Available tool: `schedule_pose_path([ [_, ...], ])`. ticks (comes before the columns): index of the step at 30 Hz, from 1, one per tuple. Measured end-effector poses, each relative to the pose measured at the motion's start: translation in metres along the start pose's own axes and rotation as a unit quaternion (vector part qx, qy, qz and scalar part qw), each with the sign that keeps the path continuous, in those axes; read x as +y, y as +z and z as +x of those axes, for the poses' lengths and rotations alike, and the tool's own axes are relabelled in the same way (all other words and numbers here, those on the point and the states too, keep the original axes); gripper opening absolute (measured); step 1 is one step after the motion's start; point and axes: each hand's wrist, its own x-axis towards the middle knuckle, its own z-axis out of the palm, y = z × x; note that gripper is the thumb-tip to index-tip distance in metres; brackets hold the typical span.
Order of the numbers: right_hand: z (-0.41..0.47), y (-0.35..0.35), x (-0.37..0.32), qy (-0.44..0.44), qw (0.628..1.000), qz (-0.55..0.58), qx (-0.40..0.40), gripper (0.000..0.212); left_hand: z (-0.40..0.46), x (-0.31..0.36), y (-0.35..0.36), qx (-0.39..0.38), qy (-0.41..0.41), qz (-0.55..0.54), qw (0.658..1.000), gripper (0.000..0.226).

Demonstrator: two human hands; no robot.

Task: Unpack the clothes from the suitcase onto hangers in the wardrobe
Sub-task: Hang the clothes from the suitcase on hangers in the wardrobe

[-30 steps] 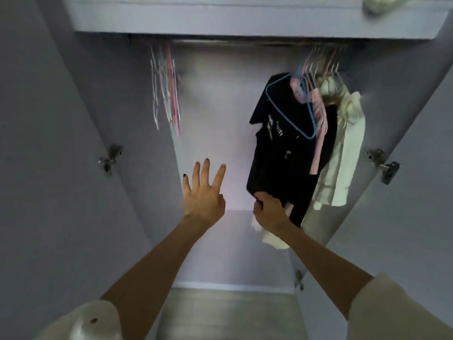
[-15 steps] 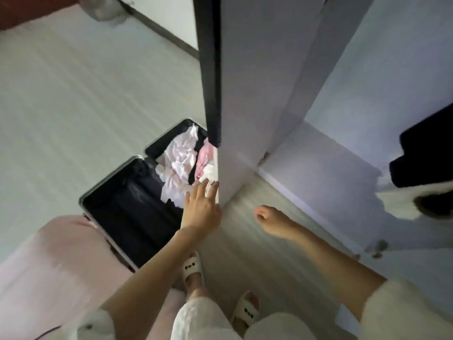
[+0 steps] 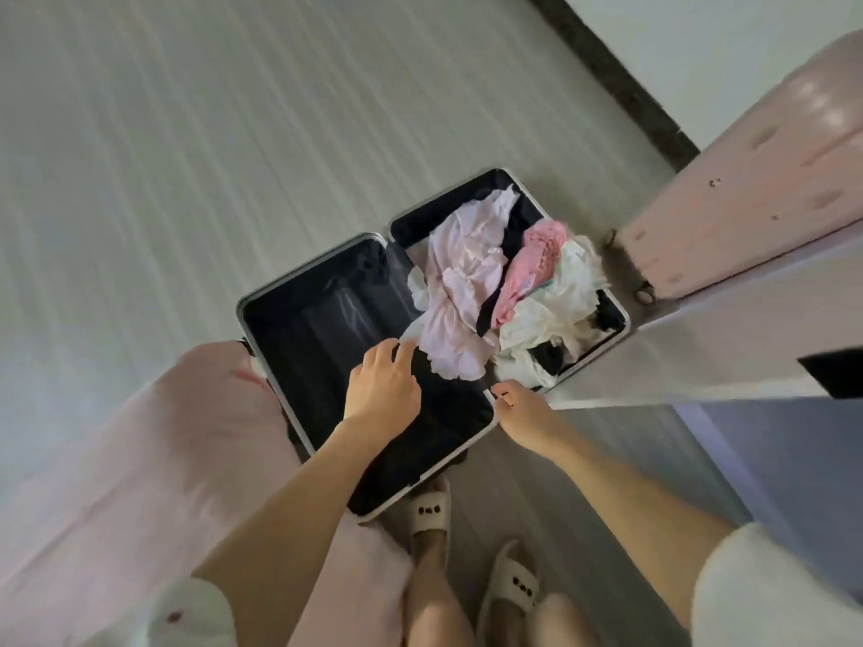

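Head view: one suitcase (image 3: 327,347) is seen lying open on the pale floor (image 3: 187,133), its two black-lined halves spread flat. The half nearer the person is bare; the farther half holds a loose heap of clothes. Three light pieces can be counted: a pale lilac garment (image 3: 460,291), a pink garment (image 3: 537,261) and a white garment (image 3: 555,315), with a strip of dark cloth showing between them. The lilac piece spills over the hinge line onto the bare half.

Two hands are seen above the case. The left hand (image 3: 383,389) is held over the bare half, fingers loosely bent and nothing gripped, its fingertips just beside the edge of the lilac garment. The right hand (image 3: 523,413) is held by the case's near corner, beside the white garment; its fingers are drawn together, but whether anything is pinched cannot be told.

One wardrobe door (image 3: 747,203) stands open at the right and overlaps the far corner of the suitcase. A pink bed edge (image 3: 140,459) lies at the left, touching the case. Two feet in white slippers (image 3: 427,511) stand below.
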Motion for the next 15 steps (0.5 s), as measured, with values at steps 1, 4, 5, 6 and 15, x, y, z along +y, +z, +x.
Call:
schedule_pose_path([
  [1, 0.017, 0.008, 0.002, 0.011, 1.0, 0.003, -0.002, 0.039, 0.013, -0.011, 0.009, -0.01, -0.008, -0.006, 1.0, 0.051],
  [4, 0.088, 0.033, 0.018, 0.02, 1.0, -0.009, 0.005, 0.041, 0.058, -0.045, 0.053, -0.023, -0.03, -0.014, 0.999, 0.051],
  [5, 0.115, 0.045, 0.028, 0.019, 0.999, -0.028, 0.012, 0.042, 0.072, -0.056, 0.073, -0.036, -0.042, -0.014, 0.998, 0.052],
  [6, 0.138, 0.054, 0.035, 0.018, 0.998, -0.05, 0.029, 0.042, 0.084, -0.065, 0.09, -0.045, -0.047, -0.011, 0.998, 0.052],
  [15, 0.326, 0.114, 0.091, -0.022, 0.972, -0.222, 0.077, 0.063, 0.178, -0.121, 0.239, -0.077, -0.082, -0.012, 0.994, 0.052],
])
